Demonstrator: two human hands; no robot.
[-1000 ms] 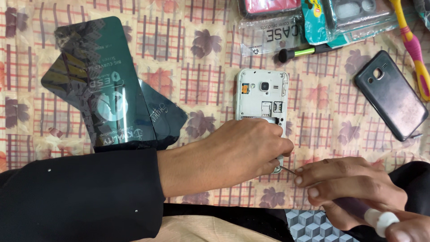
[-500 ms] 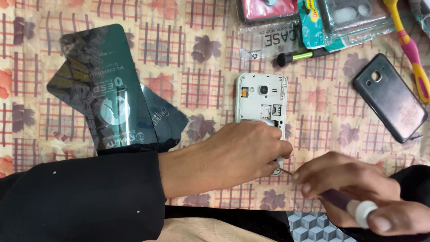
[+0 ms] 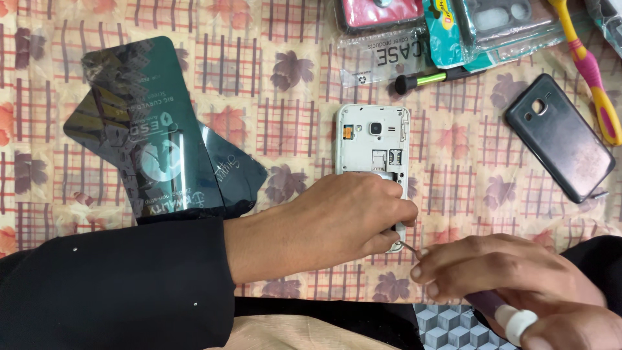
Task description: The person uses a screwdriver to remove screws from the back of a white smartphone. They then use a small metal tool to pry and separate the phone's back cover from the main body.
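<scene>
Back cover (image 3: 558, 146) already off (lying toward cloth's right edge); white phone (image 3: 371, 146) mid-cloth, pinned by closed left hand (image 3: 337, 220); right hand (image 3: 499, 269) gripping screwdriver (image 3: 502, 311) at bottom corner, screws seemingly pending

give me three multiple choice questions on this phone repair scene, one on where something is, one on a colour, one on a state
1. Where does the detached dark back cover lie?
A. to the right of the opened phone
B. under the left hand
C. on the dark green packets

2. What colour is the opened phone's inner frame?
A. red
B. white
C. blue

3. What is the left hand doing?
A. lying flat, away from everything
B. pressing on the phone's lower part
C. lifting the toothbrush

Answers: 1 A, the cover rests alone on the cloth right of the phone. 2 B, the frame around the camera and card slots is white. 3 B, it covers the lower half while the right hand brings a thin screwdriver to the bottom corner.
</scene>
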